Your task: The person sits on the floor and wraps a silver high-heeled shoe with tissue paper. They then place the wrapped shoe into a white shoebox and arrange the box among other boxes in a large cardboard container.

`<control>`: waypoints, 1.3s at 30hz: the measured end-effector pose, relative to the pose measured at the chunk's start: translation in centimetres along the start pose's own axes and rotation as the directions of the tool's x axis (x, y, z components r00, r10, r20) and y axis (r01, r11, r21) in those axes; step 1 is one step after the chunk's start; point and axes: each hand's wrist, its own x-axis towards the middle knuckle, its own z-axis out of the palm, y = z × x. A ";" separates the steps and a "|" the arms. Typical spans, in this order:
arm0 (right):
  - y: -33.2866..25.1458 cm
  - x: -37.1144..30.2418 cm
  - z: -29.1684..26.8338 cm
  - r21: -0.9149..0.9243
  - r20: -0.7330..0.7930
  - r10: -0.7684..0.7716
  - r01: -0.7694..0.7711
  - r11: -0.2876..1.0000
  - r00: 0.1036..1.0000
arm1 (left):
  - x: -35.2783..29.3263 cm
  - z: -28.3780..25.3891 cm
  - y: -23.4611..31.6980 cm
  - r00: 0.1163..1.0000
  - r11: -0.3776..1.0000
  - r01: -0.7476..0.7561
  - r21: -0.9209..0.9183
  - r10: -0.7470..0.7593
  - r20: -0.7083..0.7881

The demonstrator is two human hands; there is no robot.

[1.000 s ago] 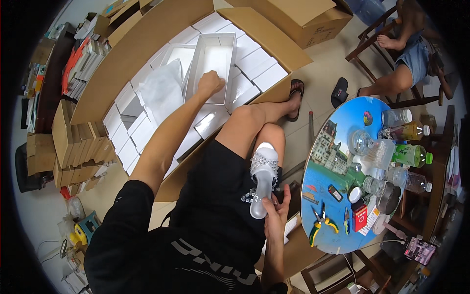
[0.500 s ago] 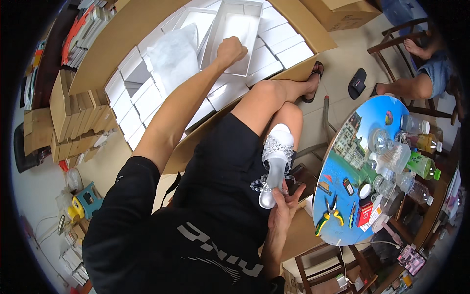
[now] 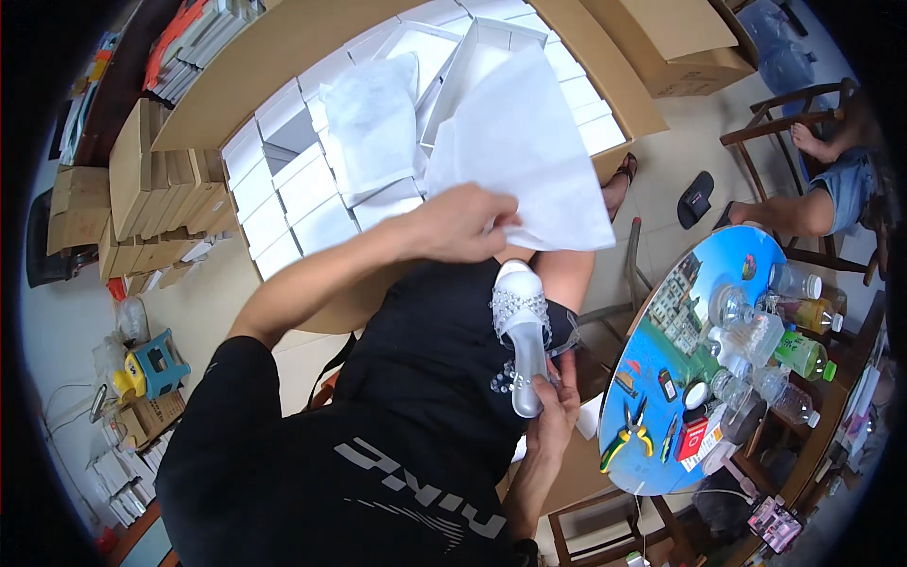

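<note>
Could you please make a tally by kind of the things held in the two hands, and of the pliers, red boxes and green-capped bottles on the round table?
Sandal, in the right hand: 1
White sheet, in the left hand: 1
Pliers: 1
Red box: 1
Green-capped bottle: 1
Total: 5

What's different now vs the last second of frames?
The left hand has left the open white box and come back toward the lap. It now pinches the edge of a thin white sheet, which spreads over part of the box and toward the knees. Unchanged: the right hand holds the studded sandal by its heel end.
</note>
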 end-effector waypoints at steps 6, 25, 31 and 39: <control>0.0 -0.2 -1.5 -0.193 0.081 0.096 -0.079 0.978 0.992 | -3.6 6.7 -2.8 0.962 0.994 0.090 -0.056 -0.101 -0.252; -4.7 -4.4 -0.2 -0.528 0.290 -0.127 0.269 0.805 0.949 | -5.4 10.1 -4.3 0.964 0.925 -0.216 0.311 0.253 -0.083; -4.9 -3.4 1.4 -0.577 0.319 -0.106 0.282 0.766 0.942 | -5.8 10.0 -3.3 0.987 0.993 -0.049 0.103 0.065 -0.149; -2.2 -1.4 2.5 -0.473 0.308 -0.132 0.272 0.838 0.942 | -6.3 7.4 -1.6 0.882 0.765 -0.205 0.611 0.415 -0.224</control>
